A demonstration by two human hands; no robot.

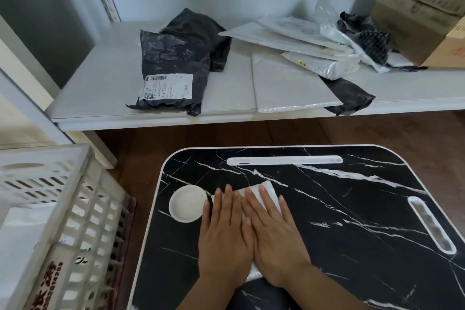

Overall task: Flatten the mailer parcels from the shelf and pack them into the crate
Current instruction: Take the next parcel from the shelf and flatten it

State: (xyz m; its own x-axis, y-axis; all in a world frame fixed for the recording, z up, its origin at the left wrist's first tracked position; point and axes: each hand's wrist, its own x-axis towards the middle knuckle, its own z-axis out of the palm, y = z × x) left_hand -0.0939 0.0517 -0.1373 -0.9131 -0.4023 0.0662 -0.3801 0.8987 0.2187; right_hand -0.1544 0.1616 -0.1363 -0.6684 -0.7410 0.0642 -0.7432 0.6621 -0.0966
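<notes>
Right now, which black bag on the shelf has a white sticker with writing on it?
The big black mailer on the left part of the shelf, lying apart from the pile. Its white label faces up near the front edge; the other black bags show no label.

crate (50, 209) left of tray table (352, 234) | shelf (100, 88) behind | parcels (176, 63) on shelf

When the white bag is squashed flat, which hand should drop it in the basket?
Probably the left hand. The white slatted plastic crate stands on the left of the black marble-patterned lap table, nearest that hand. Both it and the right hand press flat on the small white mailer, so either could grip it.
</notes>
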